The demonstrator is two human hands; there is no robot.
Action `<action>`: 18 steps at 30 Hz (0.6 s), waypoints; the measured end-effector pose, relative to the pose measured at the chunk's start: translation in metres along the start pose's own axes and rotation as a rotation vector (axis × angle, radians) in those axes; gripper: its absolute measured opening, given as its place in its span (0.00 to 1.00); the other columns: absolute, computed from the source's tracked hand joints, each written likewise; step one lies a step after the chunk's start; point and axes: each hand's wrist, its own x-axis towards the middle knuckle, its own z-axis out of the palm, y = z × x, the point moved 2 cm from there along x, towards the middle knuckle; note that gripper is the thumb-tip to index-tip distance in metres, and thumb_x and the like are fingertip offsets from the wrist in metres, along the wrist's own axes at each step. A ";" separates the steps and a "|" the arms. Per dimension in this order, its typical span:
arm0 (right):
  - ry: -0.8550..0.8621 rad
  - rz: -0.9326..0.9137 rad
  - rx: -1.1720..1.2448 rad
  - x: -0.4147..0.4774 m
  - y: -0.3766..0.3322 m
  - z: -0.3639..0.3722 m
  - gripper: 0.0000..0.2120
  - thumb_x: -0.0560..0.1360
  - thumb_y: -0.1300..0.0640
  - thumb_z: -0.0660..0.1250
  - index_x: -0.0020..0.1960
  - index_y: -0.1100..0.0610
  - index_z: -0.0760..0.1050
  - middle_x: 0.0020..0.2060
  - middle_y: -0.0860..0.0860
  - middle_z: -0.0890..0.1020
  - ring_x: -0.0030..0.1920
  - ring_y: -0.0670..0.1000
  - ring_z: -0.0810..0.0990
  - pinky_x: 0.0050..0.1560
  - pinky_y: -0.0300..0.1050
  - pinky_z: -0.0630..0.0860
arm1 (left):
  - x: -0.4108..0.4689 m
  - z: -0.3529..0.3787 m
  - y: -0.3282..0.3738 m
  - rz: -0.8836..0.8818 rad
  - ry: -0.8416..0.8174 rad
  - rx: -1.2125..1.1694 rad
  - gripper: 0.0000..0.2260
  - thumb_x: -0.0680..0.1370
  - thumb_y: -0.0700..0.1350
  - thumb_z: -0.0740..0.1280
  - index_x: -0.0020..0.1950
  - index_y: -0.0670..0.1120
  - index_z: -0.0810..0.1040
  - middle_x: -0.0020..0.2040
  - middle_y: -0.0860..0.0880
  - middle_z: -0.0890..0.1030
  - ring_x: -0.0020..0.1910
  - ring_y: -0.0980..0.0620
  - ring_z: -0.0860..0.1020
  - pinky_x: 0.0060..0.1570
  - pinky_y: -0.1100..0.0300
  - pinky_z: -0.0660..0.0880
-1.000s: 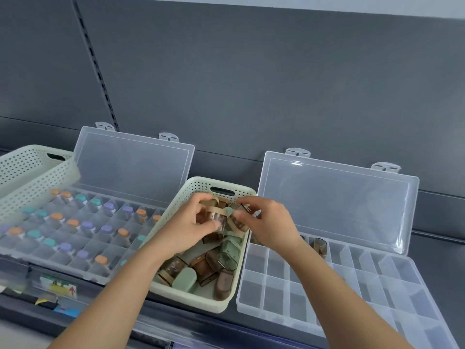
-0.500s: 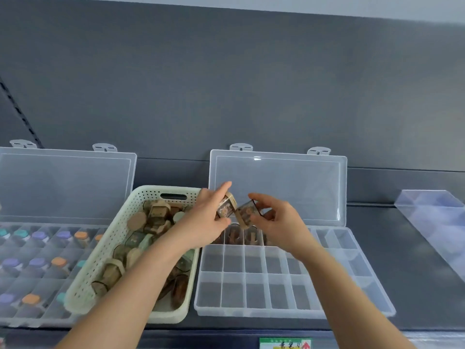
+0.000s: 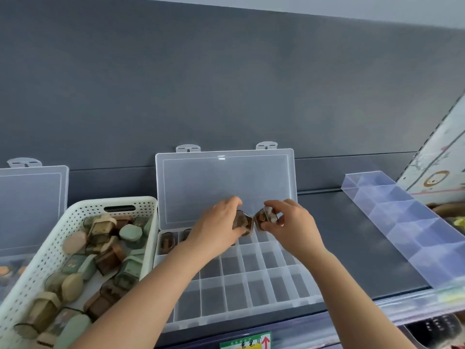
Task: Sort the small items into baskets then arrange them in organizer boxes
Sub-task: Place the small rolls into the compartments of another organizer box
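- left hand (image 3: 219, 225): fingers curled round a small brown-tinted case (image 3: 242, 221) of translucent hard plastic with rounded corners, held above the back row of the organizer box (image 3: 251, 285)
- right hand (image 3: 289, 227): pinches a second case (image 3: 267, 217) of the same kind; cannot tell if the two cases touch
- organizer box: clear rigid plastic, grid of rectangular cells, mid-shelf, reaching close to the front edge; its lid (image 3: 226, 187) stands upright at the back panel (image 3: 226, 84)
- stored cases (image 3: 166, 243): brown, in the box's back-left cells
- basket (image 3: 50, 258): white perforated plastic, slot handle, just left of the box
- small items (image 3: 129, 233): heaped in the basket, brown, beige and mint, rounded shapes
- second clear box (image 3: 30, 205): shelf's left edge, lid up
- clear divider strip (image 3: 407, 222): shelf's right side
- shelf (image 3: 352, 248): smooth matte dark grey; back panel matte grey
- label (image 3: 245, 342): shelf's front edge
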 end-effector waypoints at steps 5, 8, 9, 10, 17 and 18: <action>-0.090 0.004 -0.077 0.001 0.012 0.004 0.21 0.69 0.52 0.73 0.62 0.46 0.76 0.50 0.48 0.78 0.45 0.52 0.79 0.49 0.45 0.76 | 0.008 0.012 0.004 0.049 -0.063 0.157 0.15 0.76 0.53 0.69 0.57 0.45 0.75 0.52 0.49 0.77 0.52 0.49 0.75 0.48 0.57 0.73; -0.151 -0.011 -0.145 0.004 0.013 0.009 0.21 0.70 0.51 0.72 0.62 0.46 0.75 0.51 0.48 0.78 0.48 0.52 0.78 0.50 0.45 0.76 | 0.011 0.019 0.005 0.082 -0.095 0.315 0.17 0.76 0.57 0.68 0.57 0.46 0.76 0.52 0.49 0.79 0.53 0.48 0.74 0.49 0.54 0.73; -0.172 -0.011 -0.168 0.005 0.013 0.011 0.20 0.71 0.51 0.71 0.62 0.46 0.75 0.52 0.48 0.77 0.48 0.52 0.78 0.50 0.46 0.76 | 0.012 0.022 0.004 0.088 -0.105 0.351 0.18 0.75 0.58 0.67 0.57 0.46 0.76 0.52 0.50 0.79 0.52 0.49 0.74 0.48 0.55 0.72; -0.197 -0.009 -0.191 0.006 0.012 0.013 0.19 0.72 0.51 0.70 0.62 0.46 0.75 0.53 0.49 0.77 0.49 0.53 0.79 0.50 0.48 0.77 | 0.013 0.024 0.004 0.088 -0.115 0.372 0.19 0.75 0.59 0.67 0.57 0.47 0.75 0.52 0.50 0.79 0.52 0.49 0.73 0.48 0.56 0.71; -0.315 -0.048 -0.327 0.009 0.015 0.025 0.10 0.76 0.54 0.61 0.54 0.54 0.77 0.53 0.53 0.73 0.47 0.57 0.77 0.48 0.52 0.78 | 0.017 0.033 -0.003 0.045 -0.191 0.298 0.22 0.75 0.61 0.66 0.60 0.47 0.77 0.53 0.49 0.76 0.54 0.48 0.72 0.52 0.55 0.71; -0.309 -0.054 -0.334 0.010 0.016 0.025 0.09 0.76 0.54 0.62 0.53 0.54 0.77 0.52 0.52 0.73 0.46 0.56 0.77 0.47 0.52 0.78 | 0.016 0.032 -0.003 0.046 -0.199 0.290 0.21 0.75 0.60 0.66 0.61 0.48 0.77 0.53 0.49 0.76 0.54 0.48 0.72 0.52 0.55 0.71</action>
